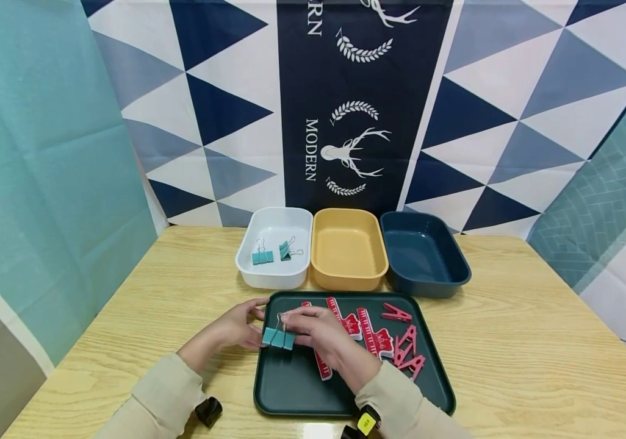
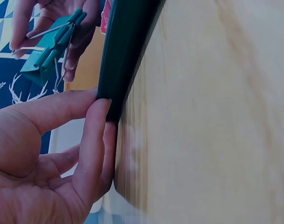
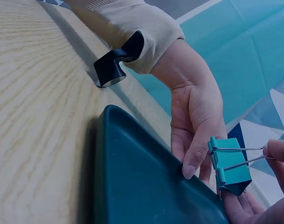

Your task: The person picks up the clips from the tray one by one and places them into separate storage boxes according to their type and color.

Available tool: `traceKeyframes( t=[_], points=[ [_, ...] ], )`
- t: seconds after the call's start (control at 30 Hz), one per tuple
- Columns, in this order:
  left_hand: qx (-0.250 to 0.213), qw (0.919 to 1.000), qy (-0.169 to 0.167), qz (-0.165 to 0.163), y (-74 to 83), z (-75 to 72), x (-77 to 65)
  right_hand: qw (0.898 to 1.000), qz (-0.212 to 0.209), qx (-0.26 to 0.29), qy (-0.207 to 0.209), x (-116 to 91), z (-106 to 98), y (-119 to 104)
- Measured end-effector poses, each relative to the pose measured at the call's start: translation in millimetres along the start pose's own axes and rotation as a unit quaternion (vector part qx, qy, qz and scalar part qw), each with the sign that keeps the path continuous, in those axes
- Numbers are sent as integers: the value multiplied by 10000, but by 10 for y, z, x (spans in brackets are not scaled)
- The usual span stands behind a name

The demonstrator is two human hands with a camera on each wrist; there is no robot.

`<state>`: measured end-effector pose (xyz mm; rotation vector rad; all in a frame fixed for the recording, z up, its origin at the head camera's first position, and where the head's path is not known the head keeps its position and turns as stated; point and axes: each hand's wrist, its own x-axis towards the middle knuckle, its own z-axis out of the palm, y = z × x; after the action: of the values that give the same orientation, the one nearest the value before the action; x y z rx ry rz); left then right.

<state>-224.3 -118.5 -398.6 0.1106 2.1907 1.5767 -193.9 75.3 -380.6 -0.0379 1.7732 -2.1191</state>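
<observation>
My right hand [image 1: 321,335] pinches a teal binder clip [image 1: 278,339] by its wire handles, above the left part of the dark green tray [image 1: 291,387]. In the right wrist view, the clip's [image 3: 233,163] handles run to the fingertips and other fingers lie under its body. My left hand [image 1: 236,326] holds the tray's left edge, thumb and fingers on the rim [image 2: 111,70] in the left wrist view. On the tray lie red pieces [image 1: 373,335] with a white keyboard pattern, one partly hidden by my right hand, and several pink clothespins [image 1: 409,344].
Behind the tray stand a white bin [image 1: 274,277] with two teal binder clips [image 1: 262,257], a yellow bin [image 1: 348,244] and a navy bin [image 1: 425,247], side by side. They sit on a wooden table [image 1: 527,329] before a patterned cloth.
</observation>
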Motion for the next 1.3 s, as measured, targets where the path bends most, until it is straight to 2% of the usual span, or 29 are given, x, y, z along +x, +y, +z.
traceKeyframes(
  t=[0.73,1.1,1.3],
  points=[
    [-48,10000,-70,40,14,-19,-14,9990,-118,34,428,162,-39,-70],
    [20,10000,31,-80,18,-12,-15,9977,-241,233,591,215,43,-135],
    [39,10000,-8,0,23,-27,-24,9961,-351,284,759,259,67,-155]
  ],
)
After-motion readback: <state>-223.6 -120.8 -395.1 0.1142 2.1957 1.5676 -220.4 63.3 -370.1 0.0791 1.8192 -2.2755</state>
